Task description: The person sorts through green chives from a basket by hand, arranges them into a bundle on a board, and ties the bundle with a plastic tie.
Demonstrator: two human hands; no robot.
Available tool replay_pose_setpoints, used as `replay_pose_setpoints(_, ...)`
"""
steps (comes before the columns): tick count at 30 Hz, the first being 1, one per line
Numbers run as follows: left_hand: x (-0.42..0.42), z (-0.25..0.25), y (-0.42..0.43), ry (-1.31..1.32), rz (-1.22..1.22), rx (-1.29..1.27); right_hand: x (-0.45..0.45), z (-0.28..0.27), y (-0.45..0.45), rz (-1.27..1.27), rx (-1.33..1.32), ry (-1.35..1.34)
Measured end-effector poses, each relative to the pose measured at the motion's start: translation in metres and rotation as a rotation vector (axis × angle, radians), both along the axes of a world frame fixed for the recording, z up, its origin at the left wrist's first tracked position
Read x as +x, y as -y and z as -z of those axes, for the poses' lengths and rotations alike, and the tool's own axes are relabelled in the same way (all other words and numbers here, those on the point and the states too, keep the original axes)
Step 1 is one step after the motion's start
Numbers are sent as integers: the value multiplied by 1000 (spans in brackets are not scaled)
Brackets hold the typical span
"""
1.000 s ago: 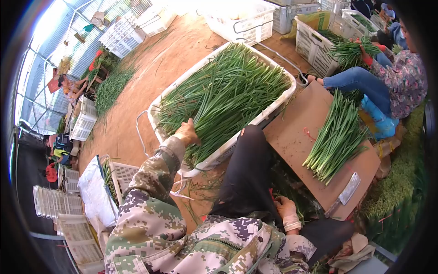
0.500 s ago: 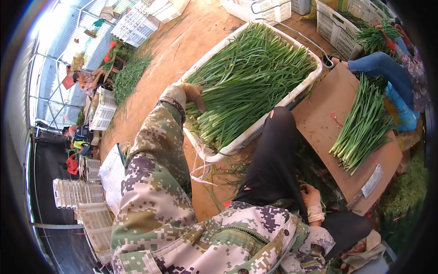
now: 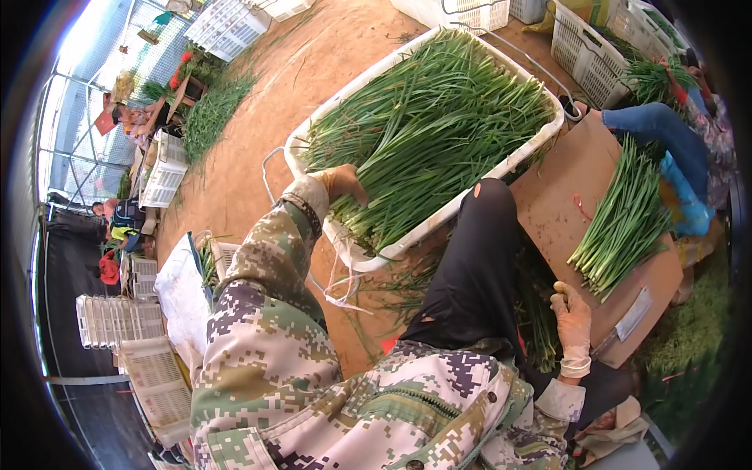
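A white plastic crate [image 3: 296, 159] full of long green chives [image 3: 439, 133] stands in front of me, its pale stem ends toward me. My left hand [image 3: 342, 183], gloved, lies at the crate's left end against the chives, with fingers extended and bent slightly down; no stems show gripped in it. My right hand [image 3: 573, 319], in a pale glove, is raised beside the near edge of a brown board [image 3: 548, 176], fingers loosely bent and apart, nothing visible in it. On the board rests a bundle of chives [image 3: 623, 223], stems toward me.
Loose chives [image 3: 540, 333] lie below the board's left edge. A co-worker in blue jeans [image 3: 654, 121] sits at the right, near a white crate [image 3: 587, 59]. Stacked crates [image 3: 117, 321], a white sack [image 3: 182, 290] and other people [image 3: 137, 121] are at the left.
My right hand has risen from beside my knee and moved right toward the board. My left hand has shifted slightly right and down at the crate. The view has tilted a little.
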State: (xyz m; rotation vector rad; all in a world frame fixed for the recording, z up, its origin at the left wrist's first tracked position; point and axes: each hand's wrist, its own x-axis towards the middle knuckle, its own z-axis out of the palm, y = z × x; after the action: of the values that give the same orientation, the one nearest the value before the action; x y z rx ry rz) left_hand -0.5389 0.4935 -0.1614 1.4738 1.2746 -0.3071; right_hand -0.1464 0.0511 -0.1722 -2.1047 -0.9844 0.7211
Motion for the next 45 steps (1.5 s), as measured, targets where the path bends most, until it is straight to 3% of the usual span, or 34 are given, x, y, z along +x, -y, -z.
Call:
replay_pose_setpoints(2,8,-24,21,21,-52,-5,-7,-26,-15,11,-57,-139)
replay_pose_setpoints(5,-11,-14,19,72,-71,-19,-16,-49,-23,-27,-116,-177)
replay_pose_setpoints(9,-46,-44,47,172,-204,7,-15,-53,-16,-62,-114,-123)
replay_pose_setpoints(11,-71,-56,63,356,-411,-52,-13,-48,-9,-54,-108,-122)
replay_pose_setpoints(16,-110,-57,112,698,-631,-115,-13,-55,-12,-106,-145,-108)
replay_pose_setpoints(19,-105,-54,145,969,-709,-150,-16,-75,-26,-149,-134,-273)
replay_pose_setpoints(21,-91,-59,160,1061,-729,-166,-19,-96,-39,-196,2,-656)
replay_pose_setpoints(23,-78,-64,163,1062,-683,-139,-27,-123,-60,-216,31,-746)
replay_pose_setpoints(26,-64,-65,152,1119,-590,-153,-42,-163,-96,-482,74,-886)
replay_pose_setpoints(31,-36,-82,135,1246,-401,-213,-69,-152,-144,-734,85,-1066)
replay_pose_setpoints(33,-14,-91,144,1262,-486,-212,-92,-147,-165,-789,146,-1020)
replay_pose_setpoints(36,34,-108,147,1226,-358,-200,-129,-119,-197,-739,232,-742)
replay_pose_setpoints(37,54,-124,158,1102,-447,-124,-136,-106,-211,-689,303,-779)
replay_pose_setpoints(38,74,-128,161,1017,-365,-2,-133,-119,-225,-738,427,-904)
replay_pose_setpoints(39,96,-124,162,935,-268,104,-126,-114,-232,-616,503,-851)
replay_pose_setpoints(40,106,-113,159,897,-226,75,-119,-123,-231,-467,459,-857)
replay_pose_setpoints(41,128,-132,165,926,-250,101,-114,-119,-233,-384,577,-935)
replay_pose_setpoints(43,147,-148,155,849,-86,74,-95,-129,-233,-357,753,-857)
replay_pose_setpoints(45,163,-159,150,676,82,249,-73,-149,-224,-314,828,-865)
